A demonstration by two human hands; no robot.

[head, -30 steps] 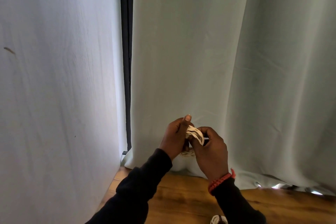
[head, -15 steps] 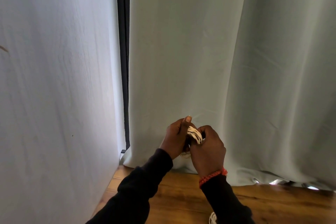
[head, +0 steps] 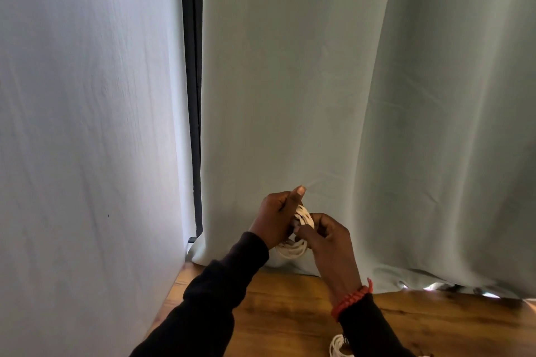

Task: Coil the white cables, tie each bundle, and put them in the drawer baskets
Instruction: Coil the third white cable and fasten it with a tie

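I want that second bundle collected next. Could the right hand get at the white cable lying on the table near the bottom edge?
Probably not yet: the right hand and the left hand both grip a coiled cable. The other cable lies beside the right sleeve, nothing covering it.

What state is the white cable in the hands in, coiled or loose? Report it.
Coiled: the white cable bundle shows stacked loops, held between the left hand and right hand. Tied: cannot tell.

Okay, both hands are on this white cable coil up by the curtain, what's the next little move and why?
Probably cinch the wrap snug around the white cable coil. The left hand and right hand both pinch it in the air, loops hang loose below, and no finished tie shows. Another white cable bundle lies on the wooden tabletop.
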